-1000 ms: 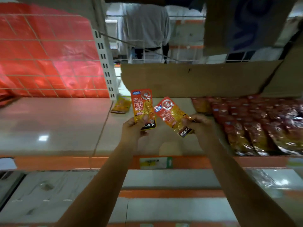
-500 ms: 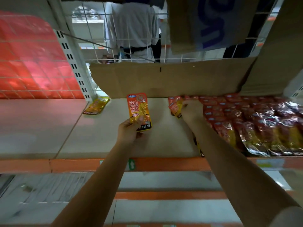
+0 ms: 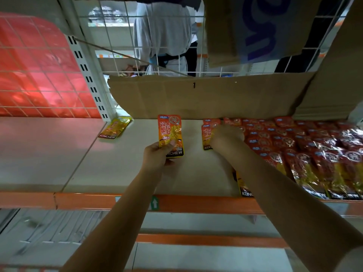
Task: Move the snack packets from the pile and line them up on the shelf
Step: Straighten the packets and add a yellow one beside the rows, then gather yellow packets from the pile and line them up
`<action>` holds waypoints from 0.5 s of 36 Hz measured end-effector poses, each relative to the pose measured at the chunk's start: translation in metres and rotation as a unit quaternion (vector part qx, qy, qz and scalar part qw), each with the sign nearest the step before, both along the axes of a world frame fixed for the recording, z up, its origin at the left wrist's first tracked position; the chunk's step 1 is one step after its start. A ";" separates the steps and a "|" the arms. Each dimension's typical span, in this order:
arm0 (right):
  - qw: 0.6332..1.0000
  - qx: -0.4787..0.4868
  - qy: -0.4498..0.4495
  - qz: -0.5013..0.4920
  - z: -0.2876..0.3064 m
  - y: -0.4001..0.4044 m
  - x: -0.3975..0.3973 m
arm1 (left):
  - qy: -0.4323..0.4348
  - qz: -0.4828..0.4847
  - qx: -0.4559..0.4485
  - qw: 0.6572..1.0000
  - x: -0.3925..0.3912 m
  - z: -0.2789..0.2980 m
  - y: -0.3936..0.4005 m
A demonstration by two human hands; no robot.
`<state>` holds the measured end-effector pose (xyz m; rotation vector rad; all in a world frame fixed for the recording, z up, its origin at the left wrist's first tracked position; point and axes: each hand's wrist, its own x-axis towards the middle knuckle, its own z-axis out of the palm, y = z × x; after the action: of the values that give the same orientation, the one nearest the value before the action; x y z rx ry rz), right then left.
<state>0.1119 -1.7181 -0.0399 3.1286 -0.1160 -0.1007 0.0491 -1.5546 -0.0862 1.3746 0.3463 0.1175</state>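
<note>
My left hand pinches an orange-and-yellow KONCHEW snack packet by its lower end, holding it upright above the white shelf. My right hand reaches to the back of the shelf and lies on a second packet at the left end of the lined-up rows of packets. Its fingers are hidden behind the hand, so the grip is unclear. One more packet peeks out under my right forearm at the shelf's front edge.
A lone packet lies at the back left by the white upright post. Brown cardboard lines the back of the shelf. A person in grey stands behind the wire grid. An orange shelf lip runs along the front.
My right hand carried its packet from the middle to the back right and set it down at the left end of the rows. My left hand stayed put with its packet.
</note>
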 end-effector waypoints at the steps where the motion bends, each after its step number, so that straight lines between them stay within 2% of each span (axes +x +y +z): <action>1: 1.000 0.000 -0.020 0.018 -0.001 0.003 0.000 | -0.001 0.000 0.005 1.000 0.000 -0.001 0.000; 4: 0.990 0.002 -0.090 0.111 -0.012 0.007 0.006 | -0.003 0.007 0.021 1.000 0.000 -0.004 0.000; 7: 0.984 -0.031 -0.063 0.164 -0.027 0.011 0.014 | -0.001 0.010 0.025 1.000 0.000 -0.005 0.002; 11: 0.988 -0.076 0.007 0.131 -0.040 0.011 0.022 | 0.002 0.009 0.021 1.000 0.003 -0.003 0.007; 18: 0.987 -0.097 -0.020 0.130 -0.041 0.012 0.032 | -0.004 0.013 0.013 1.000 0.011 0.001 0.009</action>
<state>0.1441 -1.7062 -0.0805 2.9203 0.2648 -0.0233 0.0597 -1.5454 -0.0857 1.3951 0.3581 0.1494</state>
